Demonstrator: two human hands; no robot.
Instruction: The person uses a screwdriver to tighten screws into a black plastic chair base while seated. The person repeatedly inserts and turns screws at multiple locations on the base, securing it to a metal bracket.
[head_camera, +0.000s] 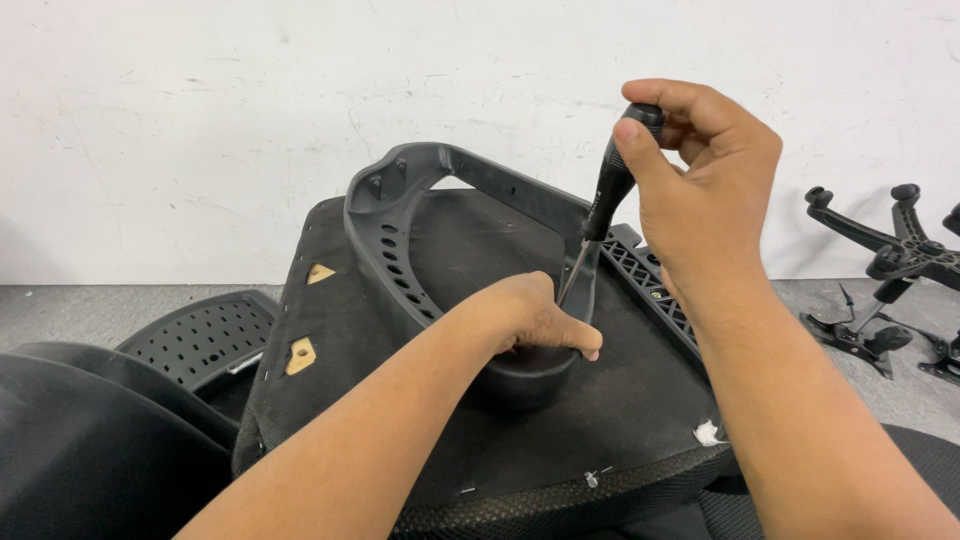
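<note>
Head view, right hand (700, 190): fingers wrapped tight round the black-handled screwdriver (608, 195), shaft angled down.
Left hand (530, 315): fingers curled over the base of the black plastic loop armrest (400, 230), hiding the tip.
Seat: upturned black fabric-covered chair seat (340, 330) under both hands, near the white wall.
Around: perforated black plastic panel (205, 335) lower left; black star-shaped chair base (890, 250) well apart, right, on grey floor.

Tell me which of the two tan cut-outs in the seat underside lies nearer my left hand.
The lower cut-out, the larger, lies closer to the left hand; the upper cut-out sits farther away.
</note>
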